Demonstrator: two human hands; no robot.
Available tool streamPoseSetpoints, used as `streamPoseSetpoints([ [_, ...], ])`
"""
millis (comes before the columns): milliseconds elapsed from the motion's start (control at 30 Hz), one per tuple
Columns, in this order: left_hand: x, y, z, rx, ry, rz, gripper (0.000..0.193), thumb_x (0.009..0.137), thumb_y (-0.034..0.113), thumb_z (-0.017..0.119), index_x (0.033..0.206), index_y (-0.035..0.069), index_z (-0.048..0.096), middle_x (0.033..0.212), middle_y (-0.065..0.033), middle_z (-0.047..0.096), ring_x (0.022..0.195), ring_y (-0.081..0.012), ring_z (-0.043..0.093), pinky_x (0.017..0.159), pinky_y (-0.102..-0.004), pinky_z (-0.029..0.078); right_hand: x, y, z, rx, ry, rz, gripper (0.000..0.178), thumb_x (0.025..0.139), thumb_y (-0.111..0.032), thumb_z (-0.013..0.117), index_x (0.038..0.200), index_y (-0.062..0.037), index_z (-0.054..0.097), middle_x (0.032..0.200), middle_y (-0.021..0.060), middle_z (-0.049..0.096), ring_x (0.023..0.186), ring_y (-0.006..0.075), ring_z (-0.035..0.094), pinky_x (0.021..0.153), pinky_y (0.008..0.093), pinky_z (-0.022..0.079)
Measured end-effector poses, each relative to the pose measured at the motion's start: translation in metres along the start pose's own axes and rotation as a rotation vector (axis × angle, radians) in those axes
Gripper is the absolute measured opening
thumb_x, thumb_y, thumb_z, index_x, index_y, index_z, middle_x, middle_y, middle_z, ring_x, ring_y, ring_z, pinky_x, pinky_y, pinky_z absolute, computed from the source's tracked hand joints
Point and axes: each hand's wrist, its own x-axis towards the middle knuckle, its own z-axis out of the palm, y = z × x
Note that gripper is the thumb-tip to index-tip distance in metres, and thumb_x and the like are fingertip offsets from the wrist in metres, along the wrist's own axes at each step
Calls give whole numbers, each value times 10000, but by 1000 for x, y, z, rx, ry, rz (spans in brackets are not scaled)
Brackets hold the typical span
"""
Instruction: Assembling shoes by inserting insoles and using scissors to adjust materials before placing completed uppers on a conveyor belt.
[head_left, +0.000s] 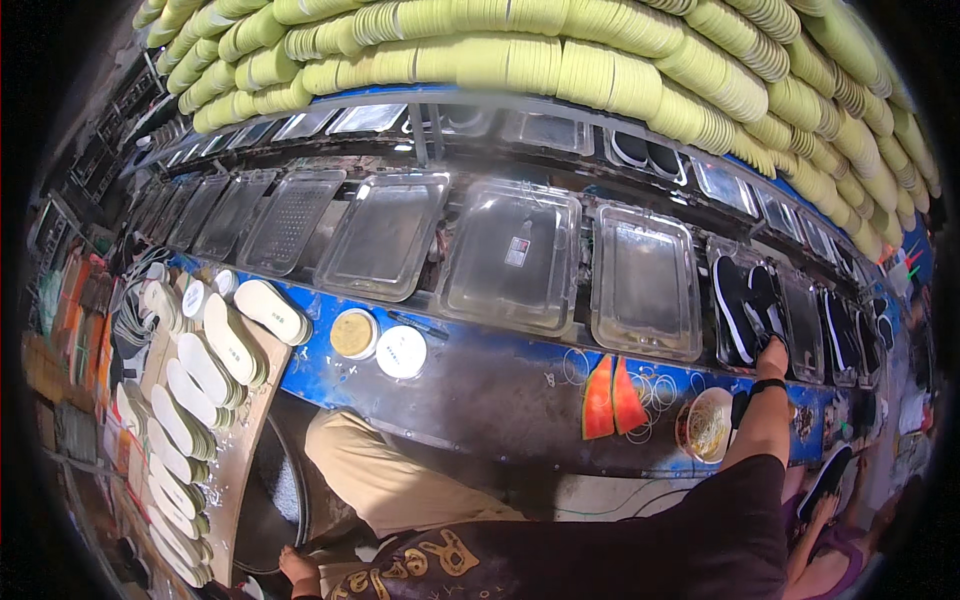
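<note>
My right arm, wearing a dark wristband, stretches far to the right. My right hand is closed on the heel end of a black shoe with a white sole edge, over a metal tray. Another black shoe lies beside it in the same tray. Low at the left, my left hand hangs near my knee, close to the board of insoles. It is small and dim there, so its fingers cannot be made out. Several stacks of cream insoles lie on that board.
Metal trays line the far side of the blue bench. On it lie round tubs, orange-red pieces, rubber bands and a bowl. Yellow-green stacked pieces fill the overhead shelf. At right, a co-worker's hand holds a black shoe.
</note>
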Motion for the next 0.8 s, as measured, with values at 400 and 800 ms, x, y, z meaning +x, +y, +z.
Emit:
streamPoseSetpoints([
  [400, -9, 11, -18, -17, -15, 44, 230, 617, 105, 649, 841, 64, 615, 849, -155, 614, 863, -351, 588, 821, -451, 445, -147, -236, -125, 409, 179, -519, 408, 738, -372, 739, 968, -49, 641, 894, 227, 652, 879, 412, 616, 741, 464, 482],
  [800, -33, 26, -67, -683, 194, -12, 209, 747, 33, 615, 953, 48, 644, 1033, -154, 617, 1000, -354, 548, 905, -427, 438, -540, -442, -155, 890, -163, -2198, 258, 605, -174, 754, 691, -74, 533, 721, 100, 528, 698, 317, 558, 595, 429, 443],
])
